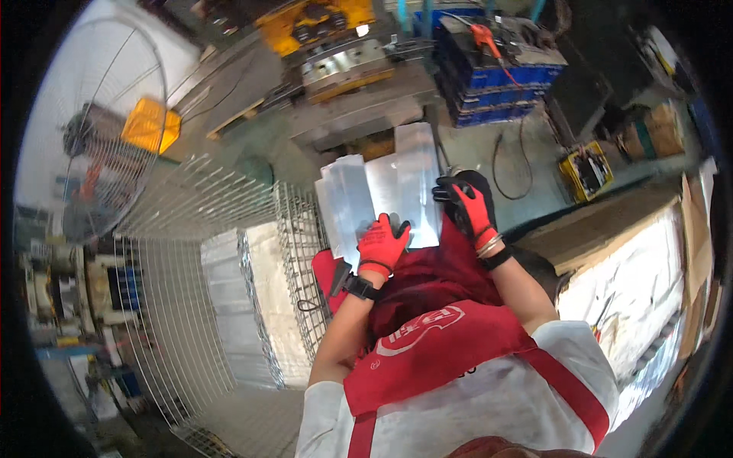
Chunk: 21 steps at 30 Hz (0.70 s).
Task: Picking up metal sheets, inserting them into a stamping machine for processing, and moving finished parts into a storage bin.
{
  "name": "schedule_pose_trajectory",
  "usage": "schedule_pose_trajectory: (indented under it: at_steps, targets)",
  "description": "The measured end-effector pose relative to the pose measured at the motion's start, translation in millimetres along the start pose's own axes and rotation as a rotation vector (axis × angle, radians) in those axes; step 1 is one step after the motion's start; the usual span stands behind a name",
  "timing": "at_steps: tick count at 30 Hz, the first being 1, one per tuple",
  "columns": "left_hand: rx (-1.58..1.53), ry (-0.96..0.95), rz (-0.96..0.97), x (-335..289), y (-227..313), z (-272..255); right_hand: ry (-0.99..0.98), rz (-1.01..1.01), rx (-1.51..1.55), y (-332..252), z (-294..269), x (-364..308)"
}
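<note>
Thin silvery bent metal sheets lie across my lap and reach toward the press, their faces shiny and folded lengthwise. My left hand, in a red glove with black fingertips, rests on the near part of the sheets with its fingers spread. At their right edge is my right hand, in a matching glove, its fingers bent round the edge of the metal sheet. The undersides of its fingers are hidden. A red apron covers my front and lap.
Ahead stands a yellow machine with a metal die block. To my left is a wire cage with stacked sheets, beyond it a large fan. Blue crates stand ahead right; a cardboard box is at my right.
</note>
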<state>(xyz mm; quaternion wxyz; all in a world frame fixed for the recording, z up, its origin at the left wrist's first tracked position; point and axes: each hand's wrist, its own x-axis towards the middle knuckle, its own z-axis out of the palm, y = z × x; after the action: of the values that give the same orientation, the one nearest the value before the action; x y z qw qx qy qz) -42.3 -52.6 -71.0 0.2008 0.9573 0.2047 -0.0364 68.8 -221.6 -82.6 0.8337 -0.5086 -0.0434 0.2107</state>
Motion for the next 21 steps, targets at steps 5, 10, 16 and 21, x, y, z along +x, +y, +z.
schedule_pose_trajectory:
  at_steps: [5, 10, 16, 21]
  targets:
    - [0.132, -0.195, -0.047, 27.7, 18.7, 40.4, -0.003, -0.017, 0.1, 15.5, -14.4, 7.3]
    - [0.065, -0.222, -0.089, 41.5, 21.7, 40.9, -0.009, -0.06, 0.039, 31.0, -30.0, 13.0]
    - [-0.092, -0.178, -0.089, 46.6, 1.0, 48.3, -0.093, 0.026, 0.134, 20.6, -14.7, 9.1]
    - [-0.225, -0.166, -0.211, 55.3, -20.2, 60.5, -0.104, 0.04, 0.109, 18.2, -12.5, 7.8]
